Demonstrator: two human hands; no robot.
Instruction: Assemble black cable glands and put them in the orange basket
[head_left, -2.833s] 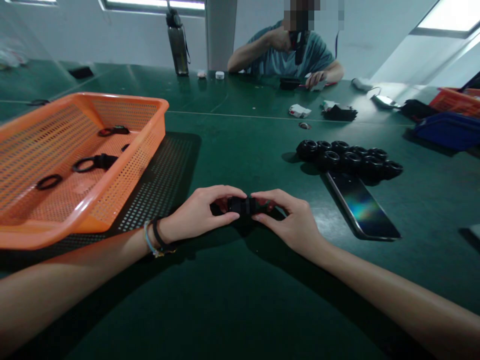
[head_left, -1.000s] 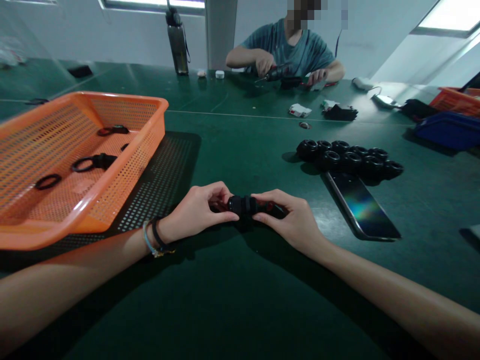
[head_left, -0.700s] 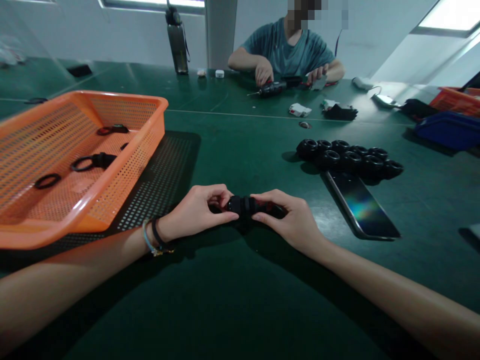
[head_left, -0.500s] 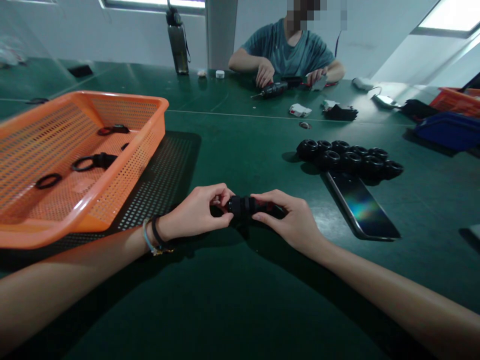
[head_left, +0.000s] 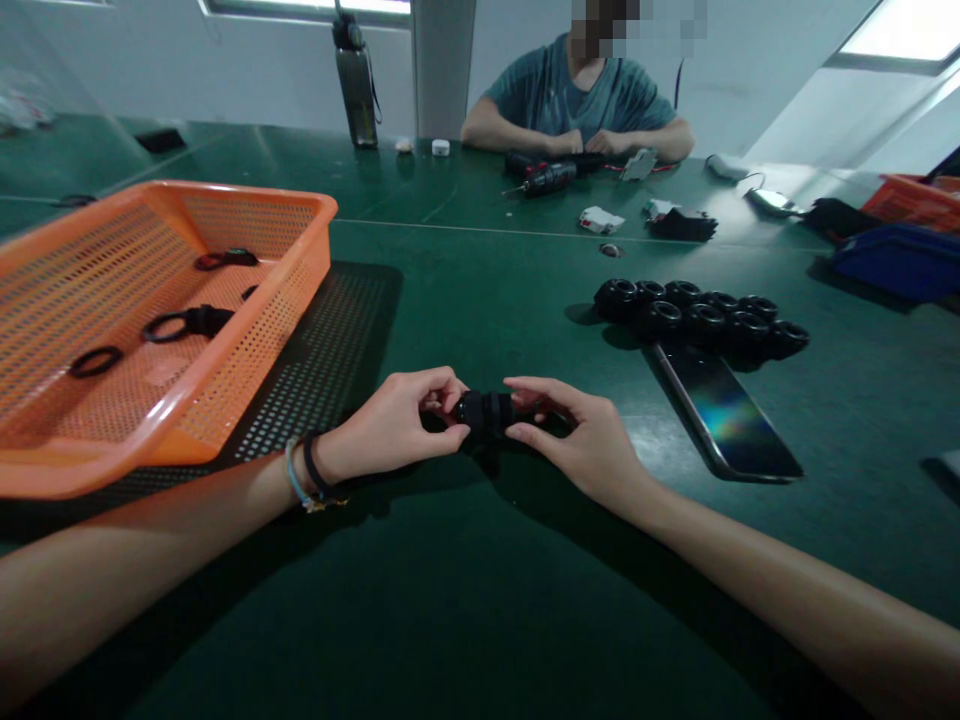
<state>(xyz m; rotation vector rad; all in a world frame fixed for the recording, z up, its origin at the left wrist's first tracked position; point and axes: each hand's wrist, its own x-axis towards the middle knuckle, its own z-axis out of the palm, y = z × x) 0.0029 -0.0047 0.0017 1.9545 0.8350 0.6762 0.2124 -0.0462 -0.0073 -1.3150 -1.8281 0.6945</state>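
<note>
Fitting: your black fitting [head_left: 486, 413] is a short, ribbed, matt cylinder, lying sideways, well left of the phone [head_left: 724, 408].
Left hand: your left hand [head_left: 390, 430] pinches its left end, thumb low, fingertips [head_left: 444, 380] curled over the top.
Right hand: your right hand [head_left: 585, 440] clamps the right end between thumb and forefinger, on the phone's side.
Fingers: both sets closed on the fitting, only its middle bare between them.
Black rings: the black rings [head_left: 701, 318] cluster at the phone's far end.
Orange basket: the orange basket [head_left: 172, 420] sits far left of the phone.
</note>
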